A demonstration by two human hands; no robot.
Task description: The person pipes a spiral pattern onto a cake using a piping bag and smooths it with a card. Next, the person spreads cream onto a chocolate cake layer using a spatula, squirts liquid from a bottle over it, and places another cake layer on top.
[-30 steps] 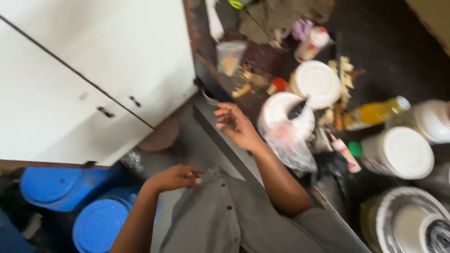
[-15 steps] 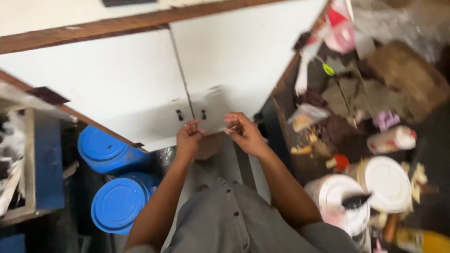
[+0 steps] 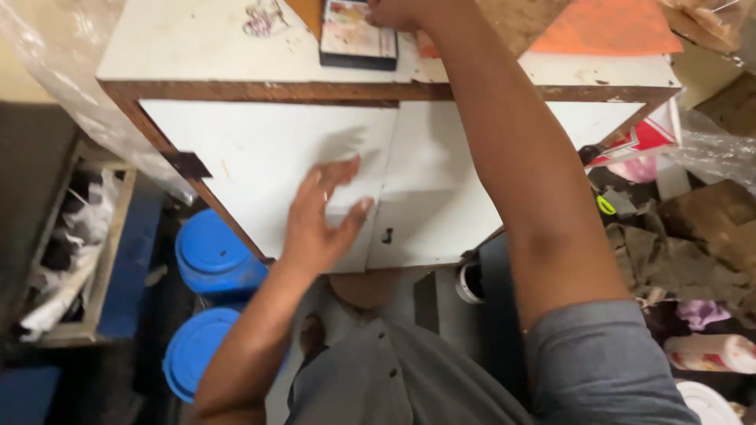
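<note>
Spread and flat, the grip of the left hand (image 3: 319,224) closes on nothing. The fingers are fanned on the left door (image 3: 236,149) of a white cabinet (image 3: 197,47), the thumb stretched toward the seam where it meets the right door (image 3: 441,197), close above the lower edge. A small dark handle (image 3: 387,234) sits just beside the thumb, not touched.

The right hand (image 3: 402,12) is reached far over the cabinet top. It rests at the near right corner of a flat box (image 3: 358,35), but the upper border of the picture cuts off its fingers, so I cannot tell if its grip is pressed together or loose.

The flat box lies on the cabinet top, near the front edge and about at the middle of it, with the pictured face up. One dark short side looks toward the front edge. Its long axis seems to run from front to back, though the far end is out of view. An orange sheet (image 3: 614,27) lies to the right of it.

To my judgement, the step in hand is the reach for the box, with the left hand steadying against the door. A next move would call for the right fingers to get fully around the box edge before any lifting.

Below the cabinet, on the left, are two blue lids (image 3: 213,252).
</note>
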